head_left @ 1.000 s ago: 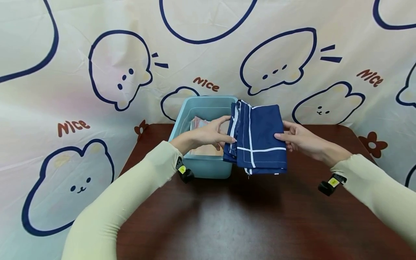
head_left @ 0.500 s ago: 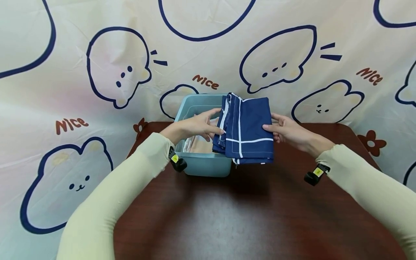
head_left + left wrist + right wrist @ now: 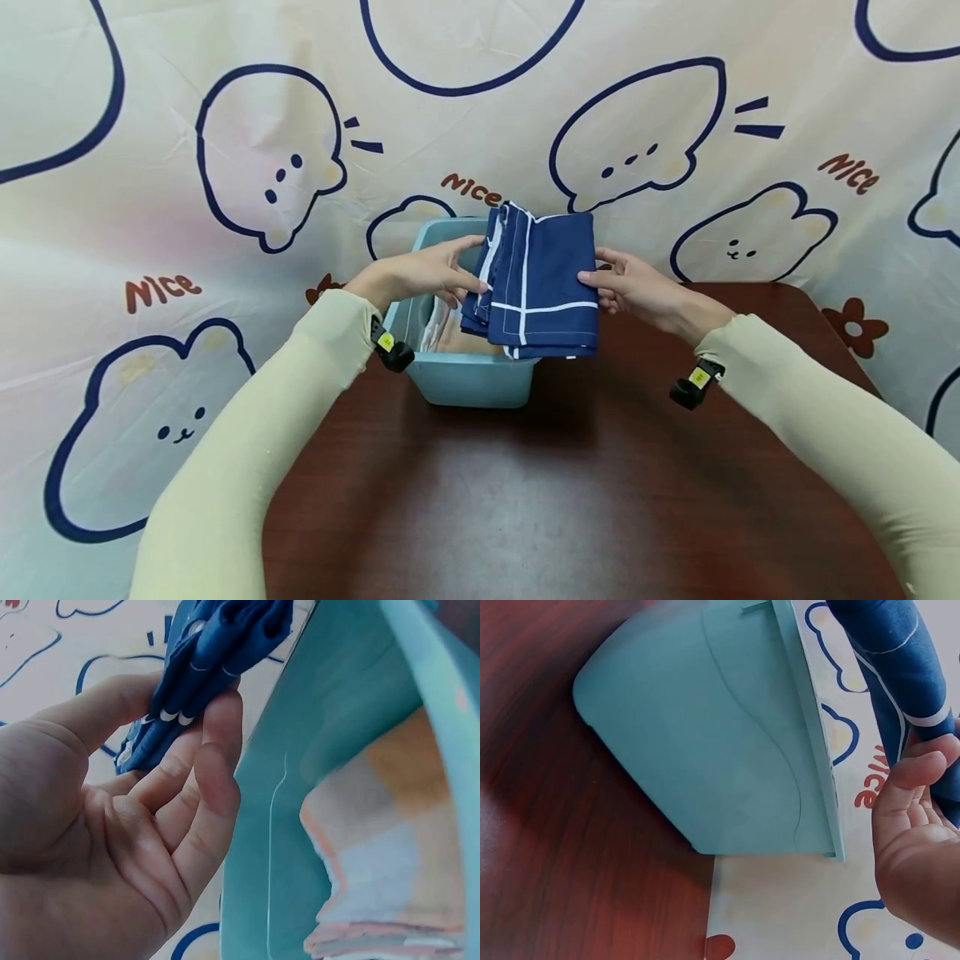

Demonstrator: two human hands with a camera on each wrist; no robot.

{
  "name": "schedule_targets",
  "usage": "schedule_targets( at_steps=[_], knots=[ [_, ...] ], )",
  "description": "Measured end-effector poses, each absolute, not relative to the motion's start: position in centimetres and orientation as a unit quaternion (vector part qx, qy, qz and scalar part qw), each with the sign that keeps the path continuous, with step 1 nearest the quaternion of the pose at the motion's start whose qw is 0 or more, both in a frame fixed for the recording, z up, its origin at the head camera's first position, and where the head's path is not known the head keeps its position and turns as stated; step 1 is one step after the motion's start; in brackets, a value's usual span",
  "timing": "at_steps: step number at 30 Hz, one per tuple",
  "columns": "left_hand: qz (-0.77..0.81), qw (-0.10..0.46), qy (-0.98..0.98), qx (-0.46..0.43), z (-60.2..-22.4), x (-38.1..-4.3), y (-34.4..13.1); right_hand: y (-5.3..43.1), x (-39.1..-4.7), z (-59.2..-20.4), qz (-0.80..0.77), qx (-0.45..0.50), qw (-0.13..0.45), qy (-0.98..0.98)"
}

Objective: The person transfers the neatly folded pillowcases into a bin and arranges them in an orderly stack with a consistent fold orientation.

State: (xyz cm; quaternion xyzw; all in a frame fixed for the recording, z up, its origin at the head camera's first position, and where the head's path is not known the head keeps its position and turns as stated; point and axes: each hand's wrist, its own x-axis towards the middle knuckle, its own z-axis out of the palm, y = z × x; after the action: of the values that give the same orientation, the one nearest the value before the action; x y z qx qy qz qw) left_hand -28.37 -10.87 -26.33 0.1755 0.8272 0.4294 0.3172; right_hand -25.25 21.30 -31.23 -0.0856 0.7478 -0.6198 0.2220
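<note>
A folded navy cloth with white stripes (image 3: 551, 275) hangs over the right part of a light blue plastic bin (image 3: 472, 383). My left hand (image 3: 420, 273) pinches its left edge, where several folded layers show. On the opposite edge my right hand (image 3: 637, 287) grips it, thumb in front and fingers behind. In the left wrist view the layered cloth (image 3: 199, 682) sits between thumb and fingertips, beside the bin's wall. Inside the bin lies a folded checked cloth (image 3: 382, 832) in beige, grey and orange, partly hidden from the head view by the navy cloth.
The bin stands on a dark reddish-brown table (image 3: 480, 500), near its back edge. Behind it hangs a pale sheet (image 3: 450, 142) printed with blue cartoon outlines. A small black wrist camera (image 3: 393, 354) is strapped at the left wrist, another (image 3: 693, 387) at the right.
Both hands have carried the navy cloth leftward and somewhat upward in the head view, from the bin's right side to over its opening. Both grips stay the same.
</note>
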Motion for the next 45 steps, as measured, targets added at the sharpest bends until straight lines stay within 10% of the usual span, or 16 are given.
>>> schedule_targets(
  at_steps=[45],
  knots=[
    [0.325,0.257,0.901,0.132,-27.0,-31.0,-13.7,15.5,-29.1,-31.7,-0.602,-0.076,0.204,0.768]
  ],
)
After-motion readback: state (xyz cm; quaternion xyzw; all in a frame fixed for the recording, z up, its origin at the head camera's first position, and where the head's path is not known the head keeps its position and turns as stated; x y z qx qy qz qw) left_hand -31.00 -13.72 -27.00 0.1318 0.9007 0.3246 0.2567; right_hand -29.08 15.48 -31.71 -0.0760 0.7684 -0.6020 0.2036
